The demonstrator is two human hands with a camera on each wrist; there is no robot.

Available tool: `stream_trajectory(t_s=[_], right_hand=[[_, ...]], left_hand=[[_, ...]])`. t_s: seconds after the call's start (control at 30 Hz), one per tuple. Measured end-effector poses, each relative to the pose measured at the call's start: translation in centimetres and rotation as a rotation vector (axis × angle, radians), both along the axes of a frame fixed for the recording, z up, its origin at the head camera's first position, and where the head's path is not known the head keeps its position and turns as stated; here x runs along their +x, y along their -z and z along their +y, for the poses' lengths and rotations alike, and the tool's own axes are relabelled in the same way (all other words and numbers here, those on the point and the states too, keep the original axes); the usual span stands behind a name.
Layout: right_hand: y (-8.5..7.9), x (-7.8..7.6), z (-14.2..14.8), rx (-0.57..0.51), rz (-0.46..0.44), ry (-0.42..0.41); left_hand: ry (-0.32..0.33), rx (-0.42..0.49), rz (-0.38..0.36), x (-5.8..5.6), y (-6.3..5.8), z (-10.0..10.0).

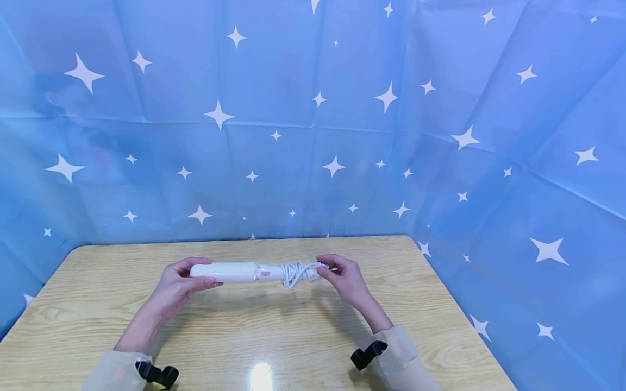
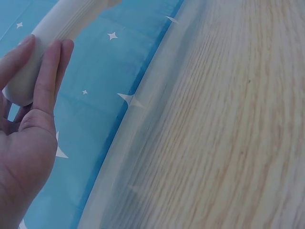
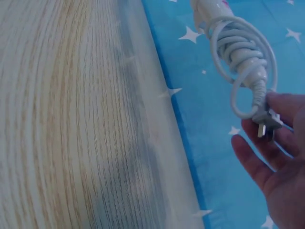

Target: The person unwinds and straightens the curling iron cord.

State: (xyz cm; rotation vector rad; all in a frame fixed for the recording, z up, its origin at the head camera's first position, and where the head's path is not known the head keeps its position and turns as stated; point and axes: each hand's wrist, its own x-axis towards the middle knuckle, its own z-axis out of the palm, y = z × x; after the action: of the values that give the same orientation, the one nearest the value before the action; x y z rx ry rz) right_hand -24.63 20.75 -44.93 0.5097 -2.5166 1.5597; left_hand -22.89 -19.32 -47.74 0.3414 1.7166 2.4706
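A white hair styler point(image 1: 224, 272) with a long smooth barrel is held level above the table in the head view. My left hand point(image 1: 177, 287) grips the rounded barrel end between thumb and fingers. A small pink switch point(image 1: 265, 273) shows near the middle of the styler. White cord point(image 3: 238, 47) is wound in several loops round the handle. With thumb and fingertips, my right hand point(image 1: 346, 279) pinches the plug point(image 3: 268, 120) at the cord's end; its metal prongs point back toward the palm in the right wrist view.
Beneath both hands lies a light wood-grain table point(image 1: 235, 336), with a bright glare spot near its front. A blue curtain with white stars point(image 1: 303, 152) stands behind the table and along its right side. Dark wrist cameras point(image 1: 369, 354) sit on both sleeves.
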Motion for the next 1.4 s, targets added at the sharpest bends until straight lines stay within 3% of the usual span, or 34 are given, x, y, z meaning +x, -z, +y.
stream_trajectory(t_s=[0.27,0.43,0.53,0.8,1.0,1.4], right_hand=[[-0.7,0.8,0.0,-0.022,0.009,0.075],[-3.0,2.5,-0.2,-0.058,-0.004,0.055],[-3.5,3.2,0.0,-0.068,-0.009,0.031],[-2.4,3.3,0.8,-0.065,-0.056,0.007],[0.4,1.6,1.7,-0.032,-0.104,0.055],[2.7,0.6,2.6,-0.029,-0.033,0.026]], left_hand=[[-0.022,0.043,-0.011,0.1,0.0,-0.4],[-0.040,0.058,-0.018,0.1,-0.4,-0.4],[-0.048,0.068,-0.017,0.1,-0.6,-0.5],[-0.050,0.113,0.028,0.1,-0.8,-0.7],[-0.049,0.131,0.042,0.1,-0.9,-0.9],[-0.043,0.128,0.058,0.2,-1.1,-0.9]])
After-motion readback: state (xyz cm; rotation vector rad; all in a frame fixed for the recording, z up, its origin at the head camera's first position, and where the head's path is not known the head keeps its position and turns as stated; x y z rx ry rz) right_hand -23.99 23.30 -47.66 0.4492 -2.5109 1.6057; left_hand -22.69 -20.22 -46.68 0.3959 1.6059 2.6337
